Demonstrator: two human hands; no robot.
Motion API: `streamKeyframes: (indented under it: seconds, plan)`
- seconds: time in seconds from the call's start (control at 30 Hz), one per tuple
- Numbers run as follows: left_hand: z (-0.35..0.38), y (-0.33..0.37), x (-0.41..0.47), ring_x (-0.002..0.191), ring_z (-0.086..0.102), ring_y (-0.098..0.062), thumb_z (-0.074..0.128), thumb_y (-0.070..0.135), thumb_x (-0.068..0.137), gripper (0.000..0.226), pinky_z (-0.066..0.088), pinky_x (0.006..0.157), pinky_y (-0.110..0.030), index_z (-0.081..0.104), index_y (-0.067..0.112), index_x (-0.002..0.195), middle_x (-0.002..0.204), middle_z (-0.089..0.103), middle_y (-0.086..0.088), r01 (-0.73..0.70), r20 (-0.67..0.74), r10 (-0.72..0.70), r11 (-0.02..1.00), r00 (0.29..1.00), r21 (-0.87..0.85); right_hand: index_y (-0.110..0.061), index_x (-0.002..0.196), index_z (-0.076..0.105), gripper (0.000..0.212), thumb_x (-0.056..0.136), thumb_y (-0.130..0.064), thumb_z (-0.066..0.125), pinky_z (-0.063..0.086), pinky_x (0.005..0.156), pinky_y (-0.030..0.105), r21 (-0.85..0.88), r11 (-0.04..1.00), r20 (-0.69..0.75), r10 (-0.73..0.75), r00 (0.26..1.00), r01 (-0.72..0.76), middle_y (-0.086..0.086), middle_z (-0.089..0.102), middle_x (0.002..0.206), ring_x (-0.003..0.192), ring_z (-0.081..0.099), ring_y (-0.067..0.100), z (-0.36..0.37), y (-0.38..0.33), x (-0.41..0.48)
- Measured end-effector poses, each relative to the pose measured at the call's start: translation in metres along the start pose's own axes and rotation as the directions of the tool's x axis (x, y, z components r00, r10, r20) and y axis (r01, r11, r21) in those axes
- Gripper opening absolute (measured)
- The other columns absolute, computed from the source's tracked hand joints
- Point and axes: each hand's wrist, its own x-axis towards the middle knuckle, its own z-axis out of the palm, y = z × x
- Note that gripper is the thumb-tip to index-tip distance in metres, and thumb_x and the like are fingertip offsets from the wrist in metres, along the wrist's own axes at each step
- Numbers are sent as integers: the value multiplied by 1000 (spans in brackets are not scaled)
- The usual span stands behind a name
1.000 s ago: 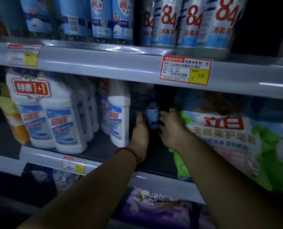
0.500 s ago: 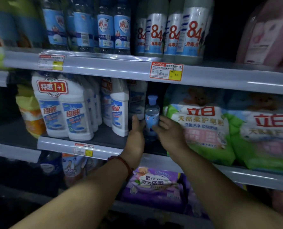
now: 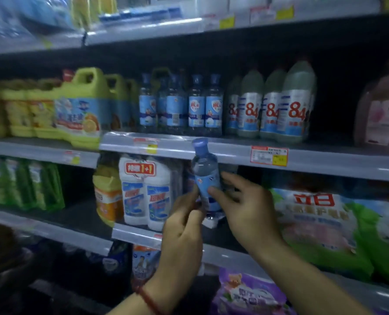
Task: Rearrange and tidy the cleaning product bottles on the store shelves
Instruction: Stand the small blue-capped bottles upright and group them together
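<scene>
A small clear bottle [image 3: 206, 171] with a blue cap and blue label is held up in front of the shelf edge [image 3: 234, 153]. My left hand [image 3: 184, 226] grips its lower part from the left. My right hand [image 3: 241, 201] holds it from the right, with the thumb on the label. On the shelf above stands a row of matching blue-capped bottles [image 3: 195, 105]. To their right stand grey bottles marked 84 [image 3: 277, 108].
White twin-pack bottles [image 3: 146, 192] and an orange bottle [image 3: 107, 194] stand on the lower shelf to the left. Green and white bags [image 3: 325, 221] fill its right side. Yellow-green jugs [image 3: 82, 108] stand upper left, a pink jug [image 3: 382, 112] far right.
Both hands have pulled the small blue-capped bottle out of the lower shelf and raised it to the shelf edge above. The view has tilted upward and backed away.
</scene>
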Motion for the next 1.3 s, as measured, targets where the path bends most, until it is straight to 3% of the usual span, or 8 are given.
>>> streamKeyframes:
  seconds: [0.17, 0.27, 0.43, 0.57, 0.83, 0.97, 1.1, 1.3]
  plan:
    - [-42, 37, 49, 112, 62, 2, 71, 21, 94, 53, 53, 93, -19, 50, 48, 135, 115, 58, 27, -219, -9, 226, 951, 974, 217, -29, 103, 75, 12, 91, -25, 74, 61, 82, 32, 123, 991, 12, -43, 999, 41, -16, 77, 93, 89, 72, 0, 23, -62, 50]
    - [-60, 51, 101, 109, 66, -2, 77, 18, 89, 59, 57, 91, -22, 56, 23, 144, 118, 62, 15, -276, -22, 298, 909, 954, 313, -23, 104, 77, 13, 91, -24, 75, 62, 82, 40, 154, 987, 22, -42, 999, 38, -9, 78, 92, 86, 74, 5, 36, -83, 96]
    - [-74, 60, 188, 100, 71, -8, 80, 20, 87, 46, 61, 87, -38, 68, 15, 132, 114, 70, 4, -346, -43, 398, 841, 916, 416, -23, 88, 74, 6, 87, -28, 77, 61, 80, 50, 92, 994, 20, -54, 998, 52, -5, 78, 86, 82, 74, 13, 55, -93, 180]
    - [-80, 48, 237, 90, 73, -3, 76, 25, 90, 32, 60, 74, -25, 73, 25, 122, 106, 76, 6, -392, 1, 435, 810, 900, 437, -18, 86, 67, 13, 85, -24, 79, 60, 74, 54, 41, 997, 7, -71, 997, 70, 2, 75, 86, 81, 73, 20, 75, -75, 232]
    - [-80, 4, 275, 83, 68, -4, 83, 18, 82, 18, 55, 72, -19, 70, 16, 96, 88, 71, 7, -462, 138, 453, 756, 881, 465, -15, 103, 65, 40, 77, -36, 86, 55, 70, 28, -68, 998, -54, -15, 998, 11, 0, 73, 99, 88, 69, 15, 96, -21, 248]
    - [-93, -2, 277, 89, 66, -7, 70, 13, 83, 20, 53, 75, -23, 61, 20, 100, 99, 68, 3, -406, 25, 431, 826, 902, 391, -17, 114, 66, 49, 75, -39, 87, 51, 73, 24, -152, 986, -17, -78, 997, 74, -5, 71, 104, 91, 67, 11, 95, -20, 242]
    - [-90, -4, 286, 108, 55, -35, 75, 35, 81, 52, 44, 86, -42, 51, 9, 119, 120, 52, -15, -87, -288, 441, 657, 850, 749, -18, 114, 70, 48, 75, -43, 84, 55, 73, 24, -218, 971, -60, -111, 992, 95, -5, 73, 104, 89, 68, 9, 97, -19, 237]
    - [-103, 2, 304, 120, 57, -34, 85, 66, 58, 97, 50, 101, -48, 44, 13, 130, 132, 53, -13, 111, -175, 6, 749, 985, 653, -17, 109, 66, 36, 76, -24, 79, 44, 53, 13, -130, 991, -136, -48, 990, 30, -2, 73, 98, 77, 64, 0, 96, -18, 236]
